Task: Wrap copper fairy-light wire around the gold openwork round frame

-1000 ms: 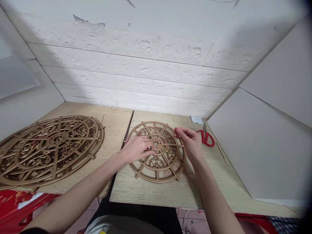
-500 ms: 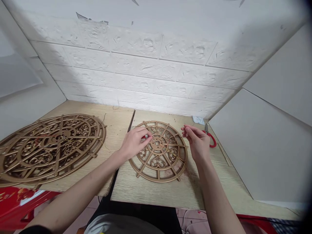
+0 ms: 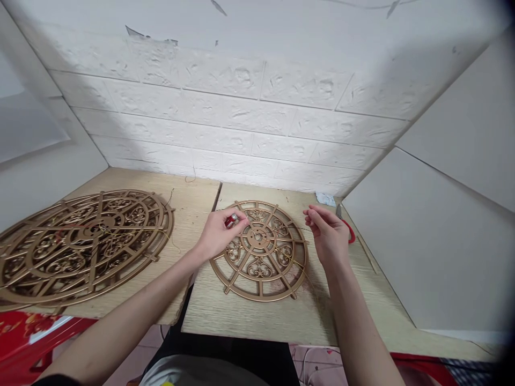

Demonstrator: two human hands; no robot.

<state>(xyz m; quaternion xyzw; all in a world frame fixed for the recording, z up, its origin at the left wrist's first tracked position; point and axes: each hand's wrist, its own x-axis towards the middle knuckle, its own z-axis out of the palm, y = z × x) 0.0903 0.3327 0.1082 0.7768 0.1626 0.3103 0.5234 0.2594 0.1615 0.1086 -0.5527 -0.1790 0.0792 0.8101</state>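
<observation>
A small round gold openwork panel point(image 3: 259, 252) lies flat on the right wooden board point(image 3: 249, 316). My left hand point(image 3: 217, 236) rests over the panel's upper left rim, fingers closed on a small red object with a metal tip point(image 3: 232, 219). Over the panel's right rim, my right hand point(image 3: 328, 236) pinches a thin gold thread point(image 3: 295, 229) that runs from its fingertips back to the panel's centre. The thread is faint and hard to follow.
A larger gold openwork panel point(image 3: 82, 241) lies on the left wooden board point(image 3: 189, 203). Red-handled scissors point(image 3: 349, 228) lie behind my right hand, near a white scrap point(image 3: 325, 199). White brick-pattern wall point(image 3: 241, 118) behind, plain panels on both sides. Red furniture point(image 3: 24, 338) shows below left.
My left hand moved from the panel's centre up to its left rim, now showing the red object. My right hand drew rightward, off the panel toward the scissors, pulling the thread.
</observation>
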